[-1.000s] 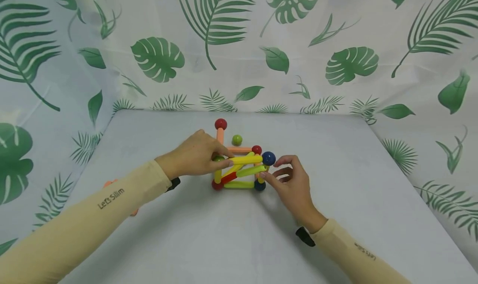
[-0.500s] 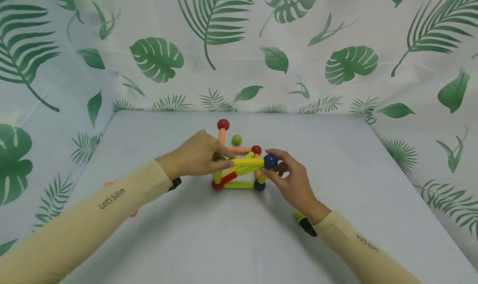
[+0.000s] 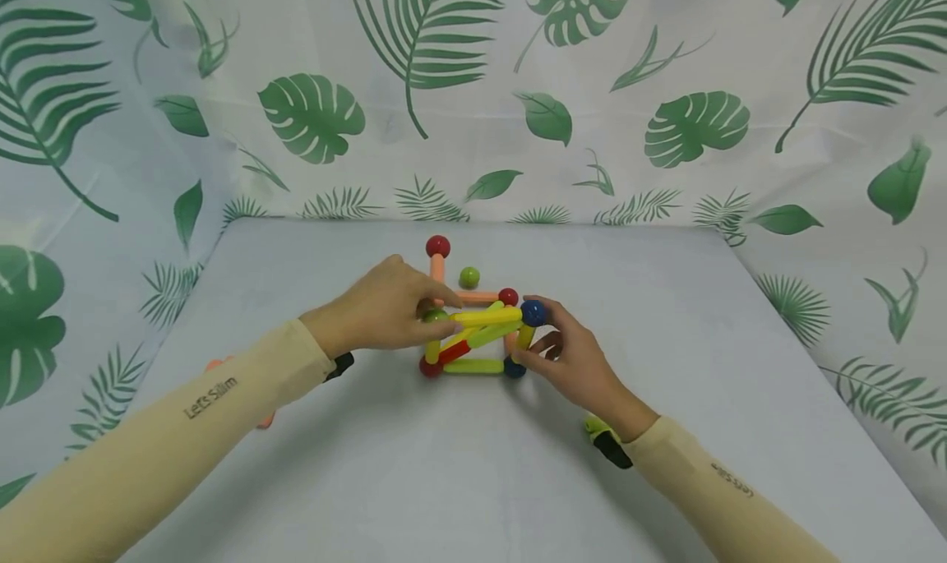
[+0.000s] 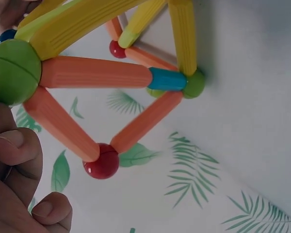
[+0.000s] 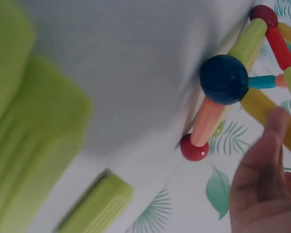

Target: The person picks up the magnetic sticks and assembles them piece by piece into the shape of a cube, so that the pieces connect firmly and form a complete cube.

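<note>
A frame of magnetic sticks and balls stands mid-table. My left hand (image 3: 395,304) holds the green ball (image 4: 14,73) at its upper left corner, thumb in front, fingers curled behind. From that ball a yellow stick (image 3: 486,316) runs to a blue ball (image 3: 533,312) at the upper right. My right hand (image 3: 573,353) has its index finger behind this blue ball and its thumb on the upright yellow stick (image 3: 526,337) below. A red-and-lime diagonal (image 3: 491,334) slants up from the lower left red ball (image 3: 431,366). The lower blue ball (image 5: 224,80) joins several sticks.
A loose green ball (image 3: 469,277) lies behind the frame. Lime sticks (image 5: 94,206) lie near the right wrist, and peach pieces (image 3: 266,422) show partly behind the left forearm. A peach stick topped by a red ball (image 3: 438,246) rises at the back left.
My right hand has moved onto the upper blue ball and its upright stick. The lime diagonal's end, visible beside that ball before, now meets it. A lime piece by my right wrist has been uncovered.
</note>
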`<action>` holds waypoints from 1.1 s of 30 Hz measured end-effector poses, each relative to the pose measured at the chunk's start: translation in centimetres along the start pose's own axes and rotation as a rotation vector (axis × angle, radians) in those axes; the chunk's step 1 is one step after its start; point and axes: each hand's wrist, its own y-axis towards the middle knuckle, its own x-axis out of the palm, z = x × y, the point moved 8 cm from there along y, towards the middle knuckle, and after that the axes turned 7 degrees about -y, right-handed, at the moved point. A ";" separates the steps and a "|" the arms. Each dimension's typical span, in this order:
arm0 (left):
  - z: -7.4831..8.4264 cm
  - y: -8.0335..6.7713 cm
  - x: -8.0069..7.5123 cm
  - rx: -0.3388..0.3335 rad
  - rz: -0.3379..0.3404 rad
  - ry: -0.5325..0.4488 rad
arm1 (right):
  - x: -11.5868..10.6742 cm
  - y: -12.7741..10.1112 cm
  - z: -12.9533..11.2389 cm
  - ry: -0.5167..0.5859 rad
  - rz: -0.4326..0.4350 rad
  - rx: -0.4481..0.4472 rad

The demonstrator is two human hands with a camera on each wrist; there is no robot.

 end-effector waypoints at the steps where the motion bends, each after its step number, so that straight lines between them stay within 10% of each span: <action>1: 0.0 -0.1 -0.1 -0.002 0.003 0.000 | 0.2 0.0 0.2 0.003 -0.026 0.014; 15: -0.3 -1.6 -0.9 0.084 0.000 -0.022 | 0.9 -0.8 1.0 -0.020 -0.139 0.045; 33: -1.4 -2.1 -1.9 0.050 -0.023 -0.031 | 4.0 -3.8 -3.8 0.034 -0.290 -0.198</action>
